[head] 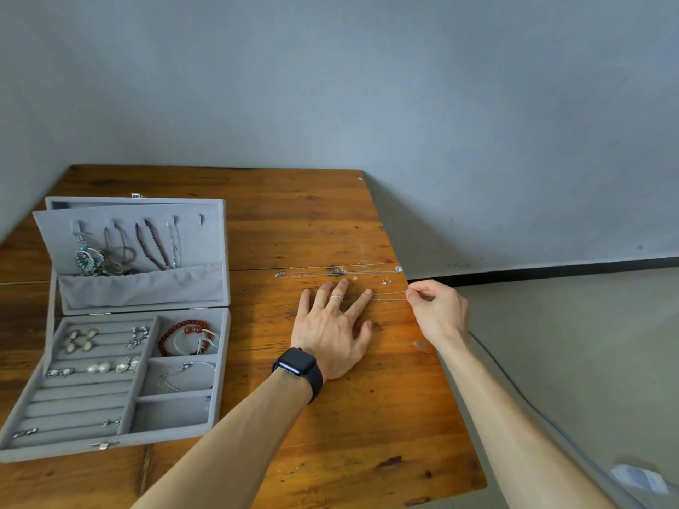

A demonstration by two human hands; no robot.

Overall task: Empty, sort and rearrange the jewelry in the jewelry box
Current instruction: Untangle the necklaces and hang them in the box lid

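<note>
An open grey velvet jewelry box (110, 444) lies at the table's left. Its lid holds hanging necklaces (150, 244); its tray holds earrings (79, 339), a red bead bracelet (176, 334) and a silver bangle (187, 376). My left hand (330, 332), with a ring and a black watch, lies flat with spread fingers on the wood, fingertips on a thin silver chain (389, 296). My right hand (437, 310) pinches that chain's other end at the table's right edge. A second thin chain (330, 271) and small earrings (385, 281) lie just beyond my fingers.
The wooden table (330, 435) ends close to my right hand, with grey floor below. A grey wall stands behind the table. A dark cable (521, 391) runs along the floor, and a pale packet (639, 477) lies at the lower right.
</note>
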